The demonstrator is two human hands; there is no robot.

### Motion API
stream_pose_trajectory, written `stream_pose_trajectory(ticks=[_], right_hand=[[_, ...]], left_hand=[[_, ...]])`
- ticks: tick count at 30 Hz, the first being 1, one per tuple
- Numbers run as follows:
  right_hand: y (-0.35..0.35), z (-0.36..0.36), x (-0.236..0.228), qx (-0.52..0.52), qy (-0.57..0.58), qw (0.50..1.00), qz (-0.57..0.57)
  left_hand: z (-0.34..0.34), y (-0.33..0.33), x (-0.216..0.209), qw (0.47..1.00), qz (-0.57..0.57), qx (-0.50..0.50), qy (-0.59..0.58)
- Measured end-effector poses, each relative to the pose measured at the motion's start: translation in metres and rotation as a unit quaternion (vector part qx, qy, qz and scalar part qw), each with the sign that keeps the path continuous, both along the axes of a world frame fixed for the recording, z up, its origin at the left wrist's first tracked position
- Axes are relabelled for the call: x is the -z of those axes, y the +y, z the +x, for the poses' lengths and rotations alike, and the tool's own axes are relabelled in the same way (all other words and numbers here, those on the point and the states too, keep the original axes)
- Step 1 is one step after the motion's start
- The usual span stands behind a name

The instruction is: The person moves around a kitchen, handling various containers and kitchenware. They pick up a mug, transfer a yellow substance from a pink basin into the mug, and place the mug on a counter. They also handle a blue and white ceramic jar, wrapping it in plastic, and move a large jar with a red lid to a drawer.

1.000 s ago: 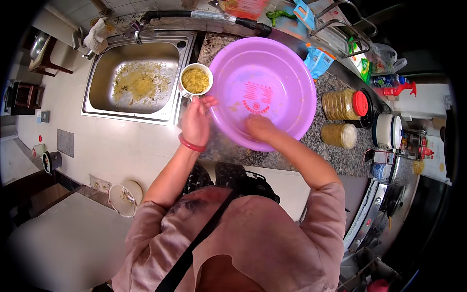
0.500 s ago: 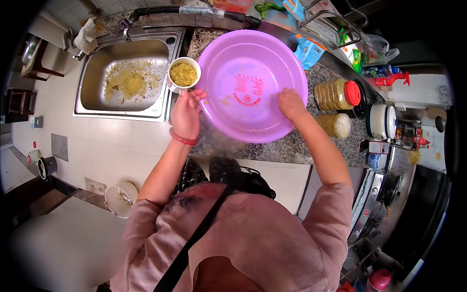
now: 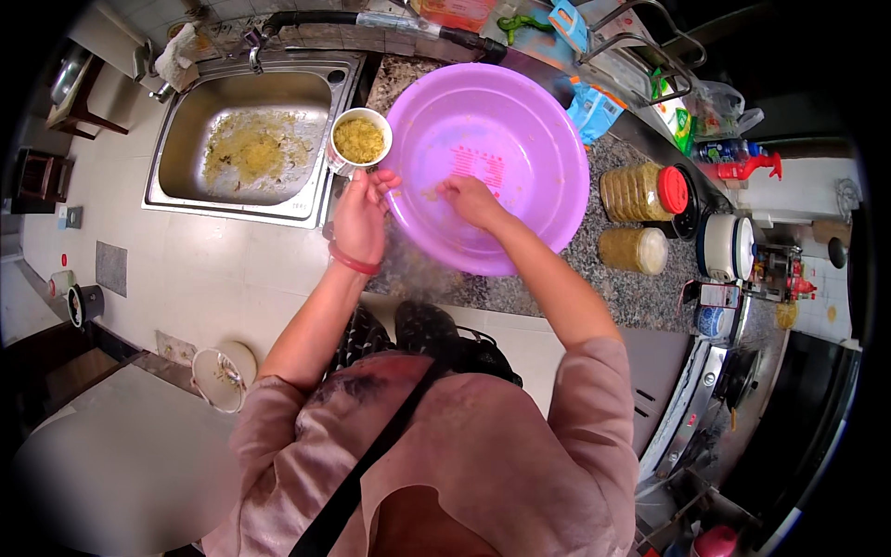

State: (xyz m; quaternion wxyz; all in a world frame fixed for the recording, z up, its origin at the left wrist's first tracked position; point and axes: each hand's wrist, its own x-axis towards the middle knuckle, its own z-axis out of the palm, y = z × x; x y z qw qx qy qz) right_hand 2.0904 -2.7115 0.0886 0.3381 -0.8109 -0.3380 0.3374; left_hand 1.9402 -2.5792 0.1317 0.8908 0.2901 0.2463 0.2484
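Note:
A large purple basin point(image 3: 548, 176) with red print in its bottom and a few yellowish bits sits on the speckled counter. Inside it my right hand point(image 3: 471, 202) reaches low, fingertips pinched together by some bits; whatever they hold is too small to name. At the basin's left rim, my left hand point(image 3: 360, 223), a red bangle at the wrist, is curled with its thumb against the near side of a white cup point(image 3: 336, 160). Yellow, crumbly grated food point(image 3: 358, 140) fills the cup nearly to the top. How the fingers grip the cup is partly hidden.
Left of the basin is a steel sink point(image 3: 306, 209) with yellow scraps point(image 3: 251, 153) over its bottom. A red-lidded jar point(image 3: 631, 192), a white-lidded jar point(image 3: 631, 251) and a white pot point(image 3: 722, 246) stand right. A pail point(image 3: 225, 376) is on the floor.
My right hand has moved left from the basin's right side to its middle-left, its fingers now pinched. My left hand stays by the cup. The whole view has shifted slightly.

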Motion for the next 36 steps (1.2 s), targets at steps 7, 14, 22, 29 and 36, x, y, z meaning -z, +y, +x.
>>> stream_pose_trajectory(ticks=[7,14,22,29,36], right_hand=[[0.008,0.005,0.049,-0.224,-0.208,0.952,-0.009],[-0.045,0.056,0.017,-0.080,-0.186,0.970,-0.136],[-0.049,0.020,0.017,-0.253,-0.117,0.945,-0.172],[-0.053,0.037,0.035,-0.025,-0.162,0.936,-0.312],[-0.037,-0.002,0.056,-0.131,-0.245,0.925,-0.260]], left_hand=[[0.001,0.004,0.010,1.000,0.023,0.006,-0.007],[0.001,0.003,0.011,1.000,0.020,0.005,-0.020],[0.001,0.003,0.006,1.000,0.003,-0.014,-0.006],[0.000,0.004,0.012,0.999,-0.015,-0.006,-0.027],[-0.009,0.024,-0.001,0.999,-0.020,0.048,-0.016]])
